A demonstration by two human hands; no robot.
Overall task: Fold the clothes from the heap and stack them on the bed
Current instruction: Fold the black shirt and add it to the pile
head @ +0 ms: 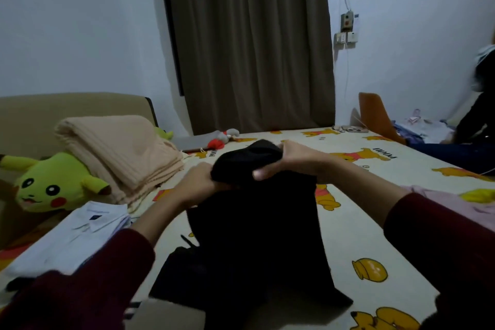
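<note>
A black garment (pixel 257 222) hangs in front of the person over the middle of the bed (pixel 356 225), its top edge bunched up between both hands and its lower part draping down onto the patterned sheet near the bottom of the view. The left hand (pixel 199 185) grips the bunched cloth at its left end, fingers curled round the fabric. The right hand (pixel 281 161) grips the right end slightly higher and farther out, thumb toward the camera and fingers wrapped over the top of the fold. Both forearms reach out of dark red sleeves (pixel 439 244).

To the left of the garment, a folded light blue shirt (pixel 80 233) lies on the bed just beside the left sleeve. Behind it sits a folded beige blanket (pixel 120 150), with a yellow-green plush toy (pixel 51 185) against its left side. To the right, a stretch of bare sheet runs between the garment and some pale pink cloth (pixel 439 201) at the right edge. Beyond the hands the sheet lies open up to a brown curtain (pixel 249 43) at the far wall. Another person (pixel 479 120) sits at the far right edge of the bed.
</note>
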